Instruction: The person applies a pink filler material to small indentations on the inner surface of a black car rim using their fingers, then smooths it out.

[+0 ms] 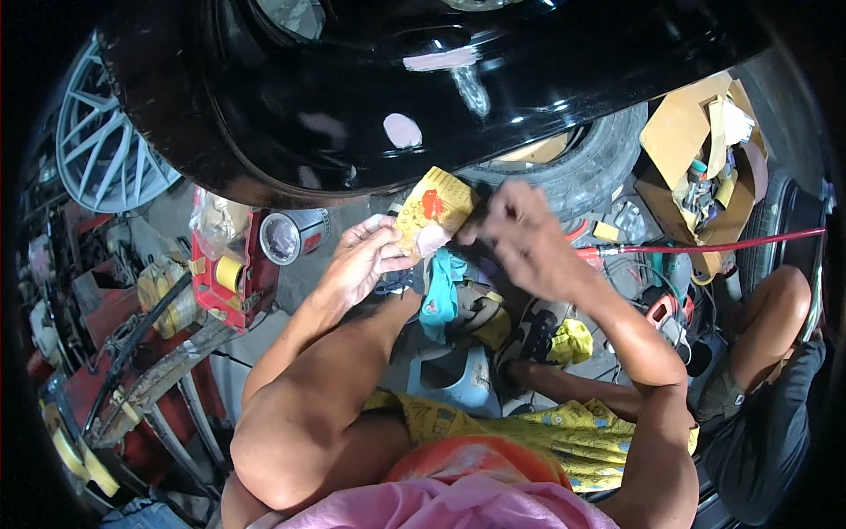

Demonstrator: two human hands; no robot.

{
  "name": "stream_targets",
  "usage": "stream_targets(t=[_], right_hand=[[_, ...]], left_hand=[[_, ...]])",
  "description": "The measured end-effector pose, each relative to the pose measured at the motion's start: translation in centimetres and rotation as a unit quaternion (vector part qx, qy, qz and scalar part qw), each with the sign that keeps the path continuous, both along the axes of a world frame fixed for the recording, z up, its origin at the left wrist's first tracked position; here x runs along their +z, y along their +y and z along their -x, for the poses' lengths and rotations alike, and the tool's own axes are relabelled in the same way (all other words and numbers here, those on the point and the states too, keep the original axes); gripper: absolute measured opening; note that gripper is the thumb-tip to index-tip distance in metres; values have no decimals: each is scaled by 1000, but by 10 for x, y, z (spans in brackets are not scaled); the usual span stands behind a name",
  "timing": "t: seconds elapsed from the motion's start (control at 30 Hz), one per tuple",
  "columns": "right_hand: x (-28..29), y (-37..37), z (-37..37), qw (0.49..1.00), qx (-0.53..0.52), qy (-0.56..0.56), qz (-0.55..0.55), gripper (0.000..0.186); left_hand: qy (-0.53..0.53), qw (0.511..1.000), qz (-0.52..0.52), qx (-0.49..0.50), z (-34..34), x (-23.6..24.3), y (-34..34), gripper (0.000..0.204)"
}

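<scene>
My left hand (364,256) grips the lower left edge of a yellow printed card (441,198), thumb and fingers closed on it. A streak of red paste (431,204) lies on the card's middle, and a lump of pale pink paste (432,241) sits at its lower edge. Close to the card's right side, my right hand (526,238) is blurred by motion, its fingers curled in. Something dark shows at its fingertips, too smeared to name. Beyond both hands is a glossy black car panel (529,79) with pale pink patches (403,130) on it.
An open can (284,238) and a red toolbox (233,273) stand left. A tyre (599,159) lies under the panel. At right are a cardboard box (679,132) of supplies, a red hose (714,248) and another person's bent leg (767,309). A blue stool (454,379) is below.
</scene>
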State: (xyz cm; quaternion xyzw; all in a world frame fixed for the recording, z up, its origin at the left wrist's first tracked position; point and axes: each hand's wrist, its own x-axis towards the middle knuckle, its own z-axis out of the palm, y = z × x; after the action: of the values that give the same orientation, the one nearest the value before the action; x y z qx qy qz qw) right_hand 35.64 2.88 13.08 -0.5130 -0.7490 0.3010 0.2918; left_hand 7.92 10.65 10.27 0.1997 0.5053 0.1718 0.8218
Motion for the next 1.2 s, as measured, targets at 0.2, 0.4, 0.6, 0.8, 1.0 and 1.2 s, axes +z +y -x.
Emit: stream_targets(t=[0.2,0.4,0.6,0.8,1.0,1.2], right_hand=[[-75,114,-55,955,-245,-121,-120,38],[-112,171,-24,924,-285,-248,-58,48],[-119,177,4,909,-265,-320,-23,58],[-116,177,-14,878,-260,-396,-60,63],[-121,175,-19,877,-269,-397,-25,63],[-121,176,-29,865,-272,-417,-54,60]], left_hand=[[7,999,27,-16,-8,-4,-7,10],[0,1000,28,-9,3,-4,-4,8],[-1,1000,27,-13,10,-5,-4,7],[1,1000,24,-19,8,2,-4,7],[-17,999,28,-24,9,0,-4,9],[-28,999,29,-17,12,-3,-5,9]])
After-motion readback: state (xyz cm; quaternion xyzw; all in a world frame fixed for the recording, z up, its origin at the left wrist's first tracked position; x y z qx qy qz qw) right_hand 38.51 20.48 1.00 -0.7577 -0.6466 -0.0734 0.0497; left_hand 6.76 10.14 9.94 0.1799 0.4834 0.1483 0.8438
